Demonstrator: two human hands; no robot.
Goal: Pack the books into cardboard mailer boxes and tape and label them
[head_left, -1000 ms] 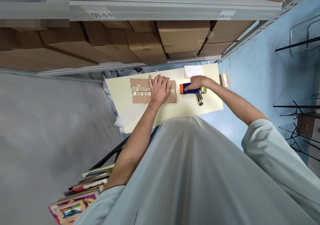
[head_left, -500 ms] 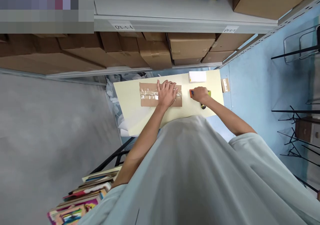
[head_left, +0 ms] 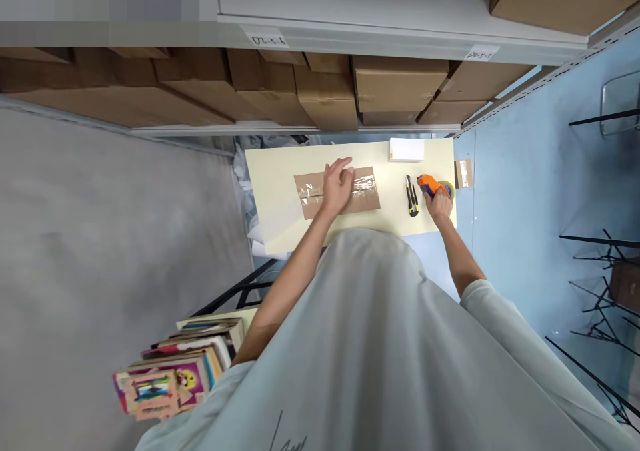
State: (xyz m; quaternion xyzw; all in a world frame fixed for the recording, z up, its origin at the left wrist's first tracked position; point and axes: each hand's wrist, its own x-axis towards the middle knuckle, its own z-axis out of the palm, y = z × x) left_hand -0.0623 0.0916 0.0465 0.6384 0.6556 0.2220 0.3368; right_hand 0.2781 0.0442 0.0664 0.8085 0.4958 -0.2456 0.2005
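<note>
My left hand (head_left: 339, 187) is over a flat cardboard parcel (head_left: 313, 187) with shiny clear tape along its middle. Its fingers are loosely bent and apart from the thumb; whether they touch the cardboard I cannot tell. At the right end of the table, my right hand (head_left: 440, 207) has its fingers around an orange and blue tape dispenser (head_left: 431, 184). A roll of tape shows at the dispenser's far side. Between the two hands, a black and yellow utility knife (head_left: 412, 196) lies on the tabletop.
The cream table (head_left: 280, 227) carries a small white box (head_left: 407, 149) at its back edge. Behind it stands a shelf (head_left: 390, 34) with cardboard boxes (head_left: 400, 84). Books (head_left: 170, 377) are stacked at lower left, and a small carton (head_left: 463, 173) sits beyond the table's right edge.
My right hand and the tape dispenser have moved right, leaving the utility knife in plain view. My left hand, flat on the parcel before, has tipped onto its side. The parcel is slightly turned.
</note>
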